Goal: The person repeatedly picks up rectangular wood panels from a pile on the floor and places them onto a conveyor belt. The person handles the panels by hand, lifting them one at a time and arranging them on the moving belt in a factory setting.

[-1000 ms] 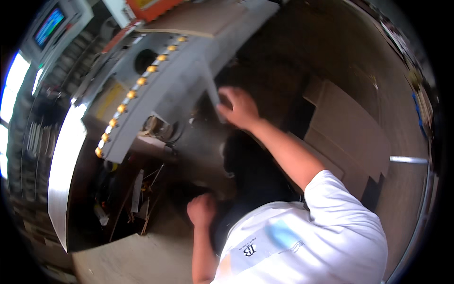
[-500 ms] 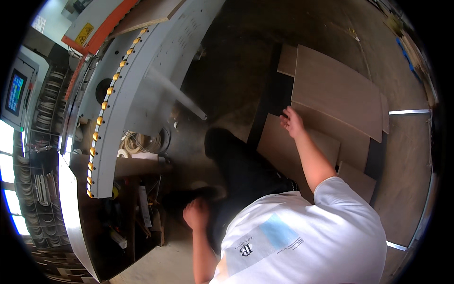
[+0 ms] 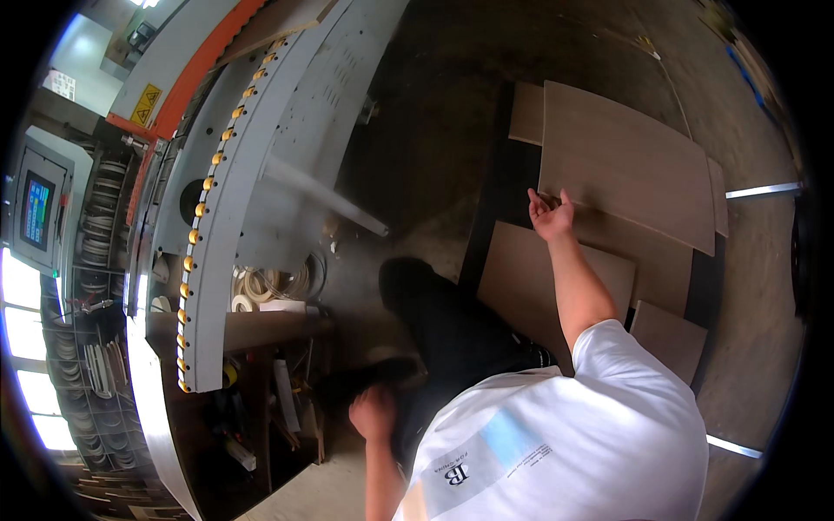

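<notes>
My right hand (image 3: pixel 552 215) reaches out over a stack of brown boards, its fingers spread and nothing held in them. It is at the near left edge of the large top board (image 3: pixel 625 156); whether a fingertip touches the board I cannot tell. Below that hand lies a smaller brown board (image 3: pixel 556 278). Beside my dark trousers hangs my left hand (image 3: pixel 372 412), curled into a loose fist and slightly blurred, with nothing visible in it.
To the left stands a grey machine (image 3: pixel 304 113) with a row of yellow rollers (image 3: pixel 201 210) and a control screen (image 3: pixel 36 208). Beneath it an open cabinet (image 3: pixel 252 347) holds tools, with rolls of edge strip (image 3: pixel 261 285) above. A black sheet (image 3: pixel 499 182) underlies the boards.
My right hand has moved slightly right and its fingers have turned upward at the top board's edge. The left hand has shifted a little right and down. The view has swung slightly.
</notes>
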A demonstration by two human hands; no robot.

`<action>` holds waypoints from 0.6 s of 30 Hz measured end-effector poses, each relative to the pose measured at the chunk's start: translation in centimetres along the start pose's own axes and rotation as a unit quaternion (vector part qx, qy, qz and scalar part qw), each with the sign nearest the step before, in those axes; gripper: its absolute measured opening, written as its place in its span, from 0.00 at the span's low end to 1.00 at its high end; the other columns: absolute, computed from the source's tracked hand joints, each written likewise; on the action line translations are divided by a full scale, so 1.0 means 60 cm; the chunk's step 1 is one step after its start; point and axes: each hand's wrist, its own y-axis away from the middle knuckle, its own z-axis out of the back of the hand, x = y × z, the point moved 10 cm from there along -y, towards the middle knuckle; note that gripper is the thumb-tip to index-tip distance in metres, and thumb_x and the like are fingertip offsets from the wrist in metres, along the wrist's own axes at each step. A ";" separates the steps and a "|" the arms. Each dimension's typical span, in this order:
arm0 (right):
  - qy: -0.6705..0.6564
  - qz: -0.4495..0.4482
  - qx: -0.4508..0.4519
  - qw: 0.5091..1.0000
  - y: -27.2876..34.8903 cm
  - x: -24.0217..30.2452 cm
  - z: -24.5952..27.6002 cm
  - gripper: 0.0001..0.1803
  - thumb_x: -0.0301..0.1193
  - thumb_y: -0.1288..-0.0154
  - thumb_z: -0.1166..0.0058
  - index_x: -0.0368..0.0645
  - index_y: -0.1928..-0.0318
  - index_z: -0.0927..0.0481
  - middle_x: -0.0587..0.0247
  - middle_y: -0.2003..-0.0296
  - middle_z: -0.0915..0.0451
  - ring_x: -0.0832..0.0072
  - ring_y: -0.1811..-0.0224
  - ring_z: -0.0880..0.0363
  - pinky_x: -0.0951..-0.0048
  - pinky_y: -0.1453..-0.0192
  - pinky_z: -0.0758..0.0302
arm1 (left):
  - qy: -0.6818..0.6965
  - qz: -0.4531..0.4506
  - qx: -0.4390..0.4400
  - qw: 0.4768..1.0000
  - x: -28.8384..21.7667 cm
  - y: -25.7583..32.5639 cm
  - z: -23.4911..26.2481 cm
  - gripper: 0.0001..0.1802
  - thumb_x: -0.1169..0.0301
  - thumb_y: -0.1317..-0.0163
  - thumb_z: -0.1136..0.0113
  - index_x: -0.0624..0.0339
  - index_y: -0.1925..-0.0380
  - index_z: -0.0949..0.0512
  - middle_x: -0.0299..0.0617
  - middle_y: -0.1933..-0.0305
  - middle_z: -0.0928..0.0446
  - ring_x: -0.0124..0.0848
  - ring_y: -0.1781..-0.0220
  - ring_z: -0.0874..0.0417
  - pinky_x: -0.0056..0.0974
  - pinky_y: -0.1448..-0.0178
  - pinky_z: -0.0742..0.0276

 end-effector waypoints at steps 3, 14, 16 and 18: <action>-0.023 0.007 -0.025 0.999 0.009 -0.012 -0.027 0.52 0.55 0.21 0.48 0.39 0.18 0.63 0.36 0.29 0.32 0.51 0.33 0.19 0.63 0.45 0.16 | 0.002 -0.008 -0.010 1.000 -0.006 -0.003 0.004 0.06 0.62 0.37 0.35 0.47 0.66 0.14 0.40 0.65 0.13 0.45 0.61 0.13 0.51 0.58 0.21; -0.034 0.058 -0.139 0.988 -0.060 -0.031 0.027 0.32 0.59 0.31 0.37 0.43 0.47 0.25 0.68 0.56 0.18 0.80 0.72 0.24 0.75 0.65 0.31 | 0.010 -0.001 -0.001 1.000 0.002 0.001 -0.003 0.07 0.63 0.39 0.34 0.48 0.63 0.12 0.39 0.63 0.12 0.44 0.59 0.12 0.49 0.55 0.21; -0.004 0.052 -0.154 0.987 -0.066 -0.035 0.038 0.30 0.60 0.31 0.37 0.49 0.47 0.24 0.71 0.56 0.16 0.83 0.75 0.30 0.76 0.67 0.34 | 0.015 0.004 0.000 1.000 0.004 0.000 0.001 0.07 0.63 0.40 0.33 0.48 0.63 0.12 0.39 0.63 0.12 0.44 0.59 0.12 0.49 0.55 0.20; 0.031 0.073 -0.153 0.985 -0.062 -0.028 0.045 0.32 0.62 0.32 0.37 0.51 0.45 0.24 0.71 0.53 0.15 0.84 0.74 0.30 0.77 0.67 0.34 | 0.020 0.007 0.001 1.000 0.004 0.001 0.004 0.07 0.64 0.40 0.33 0.48 0.63 0.12 0.39 0.62 0.12 0.44 0.59 0.12 0.49 0.54 0.20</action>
